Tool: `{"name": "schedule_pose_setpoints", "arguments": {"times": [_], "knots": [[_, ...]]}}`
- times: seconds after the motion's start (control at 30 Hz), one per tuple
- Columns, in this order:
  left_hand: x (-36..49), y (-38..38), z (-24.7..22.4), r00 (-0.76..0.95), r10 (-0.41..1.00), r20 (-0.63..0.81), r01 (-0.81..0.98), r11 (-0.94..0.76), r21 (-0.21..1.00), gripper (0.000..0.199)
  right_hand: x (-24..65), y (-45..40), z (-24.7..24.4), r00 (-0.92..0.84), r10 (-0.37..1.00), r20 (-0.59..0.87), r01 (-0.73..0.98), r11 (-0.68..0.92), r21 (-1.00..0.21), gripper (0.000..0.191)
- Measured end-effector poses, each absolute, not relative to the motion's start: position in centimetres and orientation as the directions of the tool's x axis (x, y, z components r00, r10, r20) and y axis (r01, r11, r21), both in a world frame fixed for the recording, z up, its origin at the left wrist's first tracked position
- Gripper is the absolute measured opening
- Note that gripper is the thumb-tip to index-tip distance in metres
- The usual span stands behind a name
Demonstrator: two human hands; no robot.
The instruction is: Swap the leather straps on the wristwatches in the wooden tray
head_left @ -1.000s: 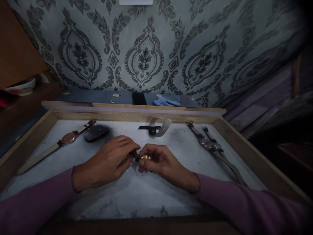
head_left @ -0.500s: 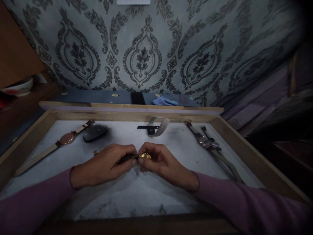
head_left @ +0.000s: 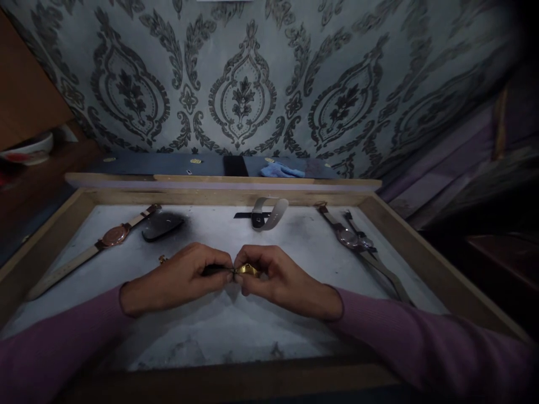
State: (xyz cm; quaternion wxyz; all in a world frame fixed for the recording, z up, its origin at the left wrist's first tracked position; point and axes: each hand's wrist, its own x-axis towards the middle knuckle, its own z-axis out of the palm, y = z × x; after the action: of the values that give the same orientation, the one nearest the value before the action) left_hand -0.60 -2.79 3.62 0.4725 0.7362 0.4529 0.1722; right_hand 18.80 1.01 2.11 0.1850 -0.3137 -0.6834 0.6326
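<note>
Above the middle of the white-bottomed drawer, my two hands meet fingertip to fingertip. My right hand (head_left: 282,275) pinches a small gold watch case (head_left: 247,270) between thumb and fingers. A dark watch strap (head_left: 215,269) is gripped by my left hand (head_left: 183,278), its end against the side of the gold case. Whether strap and case are joined is hidden by the fingertips. A small gold buckle-like piece (head_left: 163,259) shows just behind my left hand; I cannot tell if it belongs to the strap.
Left in the drawer (head_left: 202,196) lie a rose-gold watch (head_left: 114,236) and a dark glossy rounded object (head_left: 163,226). At the back stands a looped grey band (head_left: 275,215). Two watches (head_left: 351,240) lie at the right. Behind are a blue cloth (head_left: 281,169) and a patterned wall.
The view has shifted slightly, moving the scene a little left and up. Both hands keep their grip on the strap and gold case, with only small finger movement.
</note>
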Motion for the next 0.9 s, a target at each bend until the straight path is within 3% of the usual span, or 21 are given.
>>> {"name": "schedule_pose_setpoints", "arguments": {"times": [0.33, 0.5, 0.77, 0.9], "knots": [[-0.7, -2.3, 3.4, 0.466, 0.866, -0.181, 0.432, -0.044, 0.901, 0.019, 18.9, 1.7, 1.7, -0.787, 0.590, -0.180, 0.039, -0.244, -0.969, 0.027], [-0.5, -2.4, 3.5, 0.492, 0.849, -0.191, 0.458, -0.066, 0.887, 0.023, 18.9, 1.7, 1.4, -0.770, 0.617, -0.160, 0.044, -0.198, -0.979, 0.034], [-0.5, -2.6, 4.3, 0.518, 0.814, -0.263, 0.473, -0.016, 0.881, 0.028, 19.2, 1.5, 2.2, -0.787, 0.602, -0.134, 0.134, -0.045, -0.990, 0.003], [-0.2, -2.6, 3.8, 0.511, 0.822, -0.253, 0.436, 0.006, 0.900, 0.026, 19.2, 1.3, 2.4, -0.788, 0.606, -0.111, 0.159, 0.027, -0.987, 0.005]]}}
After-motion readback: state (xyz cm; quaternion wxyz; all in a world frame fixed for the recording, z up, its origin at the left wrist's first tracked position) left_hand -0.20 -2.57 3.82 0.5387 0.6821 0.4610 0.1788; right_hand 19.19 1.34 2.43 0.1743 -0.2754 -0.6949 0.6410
